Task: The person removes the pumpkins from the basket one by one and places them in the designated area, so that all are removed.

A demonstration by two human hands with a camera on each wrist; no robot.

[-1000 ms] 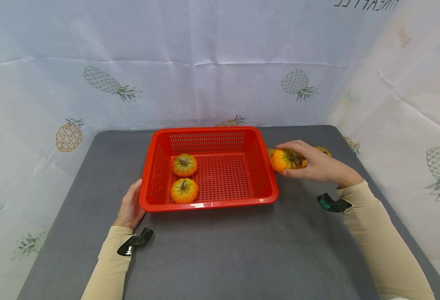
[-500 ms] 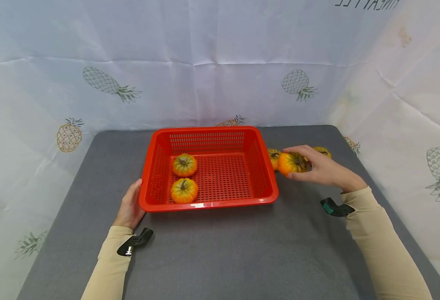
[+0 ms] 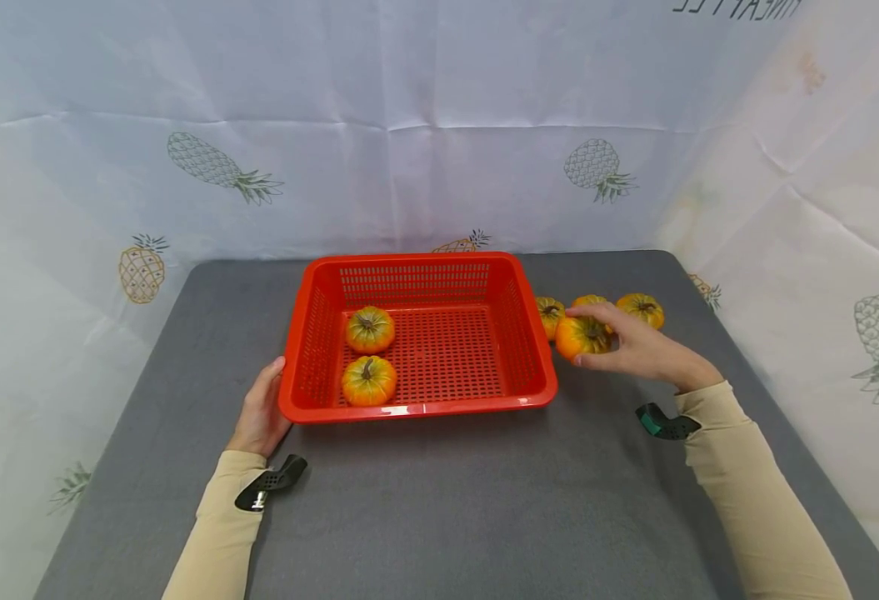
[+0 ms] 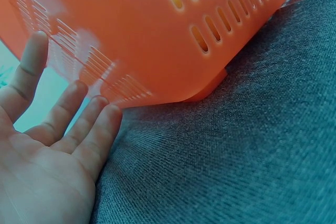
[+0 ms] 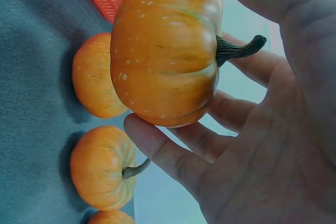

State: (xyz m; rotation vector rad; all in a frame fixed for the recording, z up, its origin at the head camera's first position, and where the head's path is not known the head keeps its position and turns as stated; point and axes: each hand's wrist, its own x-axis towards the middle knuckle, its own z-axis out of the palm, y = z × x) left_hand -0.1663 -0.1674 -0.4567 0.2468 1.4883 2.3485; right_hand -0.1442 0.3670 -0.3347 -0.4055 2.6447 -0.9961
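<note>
My right hand (image 3: 641, 346) pinches a small orange pumpkin (image 3: 580, 336) between thumb and fingers, to the right of the red basket (image 3: 417, 409). Its dark curved stem points toward the palm in the right wrist view, where the pumpkin (image 5: 165, 51) appears held off the table. At the basket's left side, my left hand (image 3: 261, 414) touches the outer wall; in the left wrist view its fingers (image 4: 58, 114) are spread and nearly straight. Inside the basket, on its left, sit two pumpkins, one behind (image 3: 370, 330) and one in front (image 3: 368, 381).
Behind the held pumpkin, three more lie on the grey table (image 3: 439, 508): one beside the basket (image 3: 550, 315), one partly hidden by the hand (image 3: 589, 300), and one farther right (image 3: 641, 309). A pineapple-print cloth (image 3: 439, 183) hangs behind the table.
My right hand has shifted slightly right and nearer with the pumpkin, uncovering more of the pumpkins behind it. My left hand and the basket have stayed put.
</note>
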